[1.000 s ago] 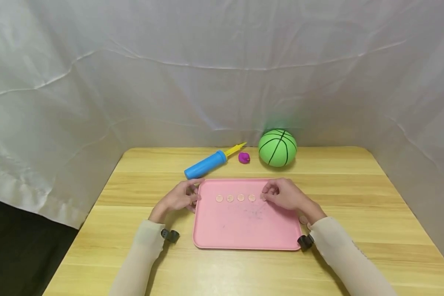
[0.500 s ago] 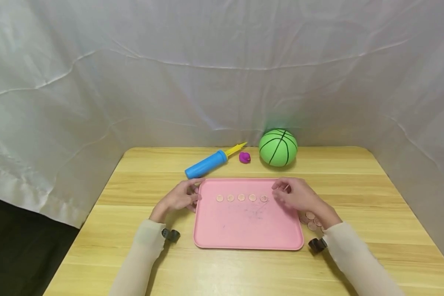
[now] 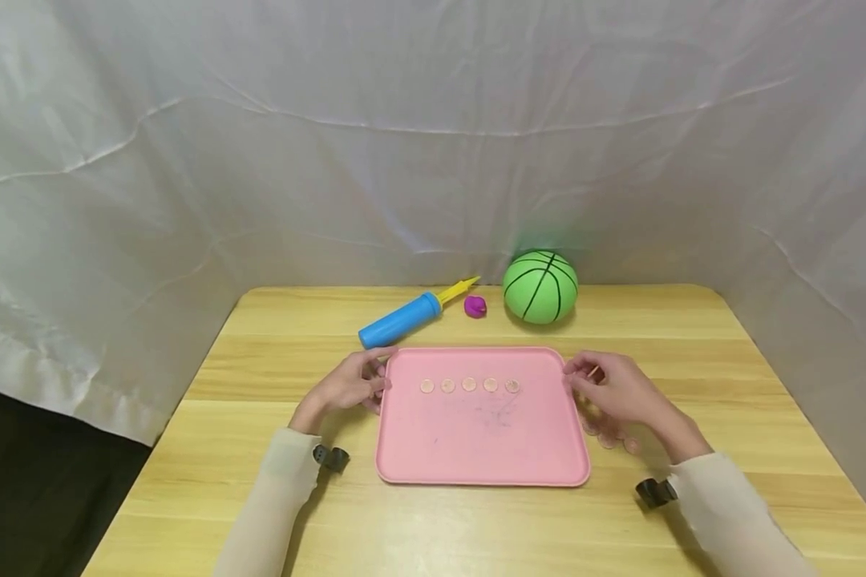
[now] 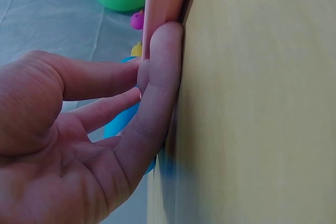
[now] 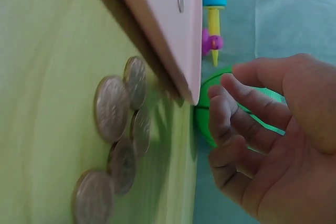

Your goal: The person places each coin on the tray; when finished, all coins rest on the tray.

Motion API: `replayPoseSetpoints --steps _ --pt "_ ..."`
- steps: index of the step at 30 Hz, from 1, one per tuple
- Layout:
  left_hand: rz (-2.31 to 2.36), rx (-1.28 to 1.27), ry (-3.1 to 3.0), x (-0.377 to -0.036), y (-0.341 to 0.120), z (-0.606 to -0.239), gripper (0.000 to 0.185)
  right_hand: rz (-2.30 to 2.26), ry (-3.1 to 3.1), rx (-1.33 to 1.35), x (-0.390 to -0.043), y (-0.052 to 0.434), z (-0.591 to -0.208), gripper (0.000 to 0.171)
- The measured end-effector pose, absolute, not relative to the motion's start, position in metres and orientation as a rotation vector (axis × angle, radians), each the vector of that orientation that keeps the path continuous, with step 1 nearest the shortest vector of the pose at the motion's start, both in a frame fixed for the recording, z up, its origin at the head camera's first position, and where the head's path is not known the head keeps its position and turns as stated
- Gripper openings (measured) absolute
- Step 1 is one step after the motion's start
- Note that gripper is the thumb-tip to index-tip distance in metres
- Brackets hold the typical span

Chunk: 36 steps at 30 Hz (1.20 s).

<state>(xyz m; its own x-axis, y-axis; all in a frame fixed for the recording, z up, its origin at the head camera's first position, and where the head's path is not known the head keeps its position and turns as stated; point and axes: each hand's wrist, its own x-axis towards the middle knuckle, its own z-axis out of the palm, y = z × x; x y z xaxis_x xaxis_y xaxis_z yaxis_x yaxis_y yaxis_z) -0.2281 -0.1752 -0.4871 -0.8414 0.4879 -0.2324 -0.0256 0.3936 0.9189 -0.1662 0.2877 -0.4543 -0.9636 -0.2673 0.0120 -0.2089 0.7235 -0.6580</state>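
Resting at the left edge of the pink tray [image 3: 476, 449], the left hand [image 3: 346, 386] lies on the wooden worktop [image 3: 260, 481] with its fingers [image 4: 157, 77] stretched out and relaxed, the tips touching the tray's rim; the left wrist view shows them pressed flat against that edge, gripping nothing. Behind this hand, near the back of the worktop, lies a blue pump [image 3: 402, 320] with a yellow nozzle, then a small purple piece [image 3: 475, 305], and to its right a green ball [image 3: 540, 287] with black lines.

On the tray itself a row of five coins [image 3: 469, 385] lies in a straight line across the far half, each just apart from the next.

Off the tray's right edge, the right hand [image 3: 617, 391] hovers above the worktop, fingers [image 5: 247, 114] loosely curled. In the right wrist view they appear to hold nothing, though the head view shows a thin pale sliver at the fingertips that may be a coin or only the worktop showing through; it is too small to be sure. Beneath and just beside this hand, a loose cluster of coins [image 5: 118, 129] lies on the worktop close to the tray's right rim, some overlapping.

A white cloth backdrop [image 3: 433, 144] hangs behind the worktop.
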Motion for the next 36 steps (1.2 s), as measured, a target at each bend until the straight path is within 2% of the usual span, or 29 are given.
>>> replayPoseSetpoints --steps 12,23,36 --pt "1.443 0.398 2.171 -0.227 -0.174 -0.49 0.064 -1.043 2.828 -0.29 -0.145 0.309 -0.463 0.018" --pt "1.452 0.373 2.178 -0.229 -0.174 -0.486 0.064 -0.965 2.878 -0.378 -0.129 0.322 -0.473 0.012" --pt "1.455 0.393 2.179 -0.229 -0.176 -0.487 0.065 -0.887 2.94 -0.3 -0.129 0.321 -0.482 0.007"
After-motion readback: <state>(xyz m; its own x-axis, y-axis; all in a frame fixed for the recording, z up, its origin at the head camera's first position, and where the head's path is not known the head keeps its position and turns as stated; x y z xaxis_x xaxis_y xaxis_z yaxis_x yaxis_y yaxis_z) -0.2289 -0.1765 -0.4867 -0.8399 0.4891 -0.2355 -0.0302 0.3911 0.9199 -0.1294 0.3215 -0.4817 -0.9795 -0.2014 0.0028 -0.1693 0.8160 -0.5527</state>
